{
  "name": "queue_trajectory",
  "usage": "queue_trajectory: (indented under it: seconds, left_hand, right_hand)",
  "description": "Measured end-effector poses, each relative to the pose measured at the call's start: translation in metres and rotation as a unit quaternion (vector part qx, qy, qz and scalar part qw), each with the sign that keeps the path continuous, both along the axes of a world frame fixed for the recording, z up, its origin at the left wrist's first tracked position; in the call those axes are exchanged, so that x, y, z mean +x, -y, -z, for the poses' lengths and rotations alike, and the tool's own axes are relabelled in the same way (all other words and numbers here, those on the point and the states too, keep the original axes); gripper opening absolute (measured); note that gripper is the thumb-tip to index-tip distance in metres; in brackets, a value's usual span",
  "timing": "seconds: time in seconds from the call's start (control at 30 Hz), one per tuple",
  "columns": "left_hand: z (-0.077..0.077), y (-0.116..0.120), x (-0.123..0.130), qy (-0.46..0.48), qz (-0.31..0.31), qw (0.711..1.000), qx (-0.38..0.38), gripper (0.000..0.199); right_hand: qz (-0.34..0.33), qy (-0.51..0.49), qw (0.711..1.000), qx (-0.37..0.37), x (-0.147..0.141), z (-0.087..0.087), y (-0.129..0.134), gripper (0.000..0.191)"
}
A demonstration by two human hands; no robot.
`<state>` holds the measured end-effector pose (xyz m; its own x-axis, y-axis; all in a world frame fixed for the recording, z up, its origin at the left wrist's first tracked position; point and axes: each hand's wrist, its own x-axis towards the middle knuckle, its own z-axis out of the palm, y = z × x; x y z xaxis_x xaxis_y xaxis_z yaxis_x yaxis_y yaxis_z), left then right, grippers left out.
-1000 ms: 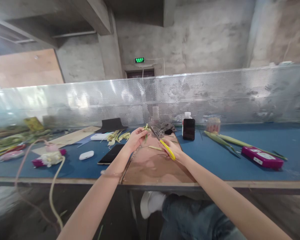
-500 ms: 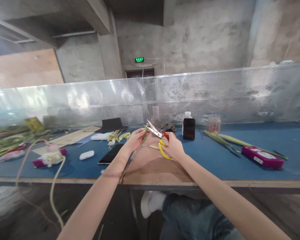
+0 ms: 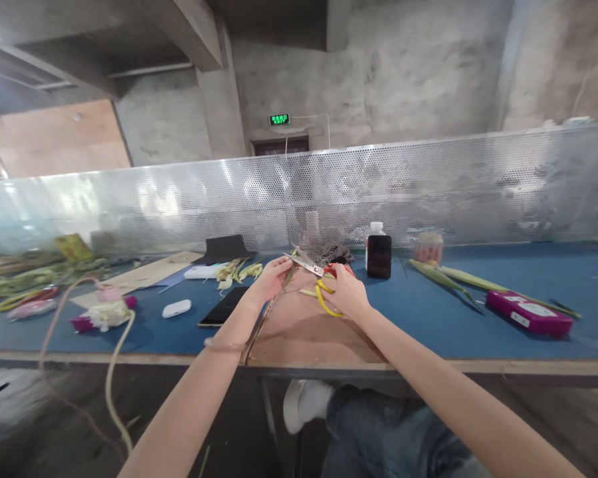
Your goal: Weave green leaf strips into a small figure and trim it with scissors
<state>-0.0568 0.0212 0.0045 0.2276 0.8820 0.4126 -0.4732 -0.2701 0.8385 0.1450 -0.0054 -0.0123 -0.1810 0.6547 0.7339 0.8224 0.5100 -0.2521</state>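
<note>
My right hand [image 3: 346, 290] is closed around the red and yellow handles of a pair of scissors [image 3: 306, 264], whose blades point up and to the left. Between the fingers of my left hand [image 3: 273, 279] is a thin piece of green leaf [image 3: 289, 273], held right by the blades. The blades stand a little apart near the leaf's top; whether they touch it I cannot tell. Beneath both hands lies a brown board [image 3: 313, 338], with a pale strip [image 3: 307, 293] on it near the scissors' handle.
A black phone [image 3: 379, 256] leans upright before a white-capped bottle [image 3: 377, 228]. Long green leaves [image 3: 446, 284] and a magenta box [image 3: 528, 313] lie right. Left are a dark tablet [image 3: 224, 307], a white case [image 3: 176, 309] and a corded magenta power strip [image 3: 104, 315]. Perforated metal panels [image 3: 204, 199] stand behind.
The scissor blades have swung closer together, and the upper blade has dropped slightly. Both hands keep nearly the same place; the whole view has shifted a little.
</note>
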Motion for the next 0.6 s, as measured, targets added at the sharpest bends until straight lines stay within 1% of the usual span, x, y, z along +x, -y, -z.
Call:
queue_trajectory:
  seconds: [0.47, 0.6]
  left_hand:
    - [-0.0004, 0.0011, -0.0001, -0.012, -0.006, 1.000, 0.000, 0.018]
    - [-0.0011, 0.0028, 0.0007, -0.012, -0.007, 1.000, -0.002, 0.013]
  right_hand:
    - [0.004, 0.002, 1.000, 0.000, -0.0003, -0.0021, 0.0022, 0.041]
    - [0.013, 0.005, 1.000, -0.004, -0.0007, -0.0017, 0.0024, 0.040]
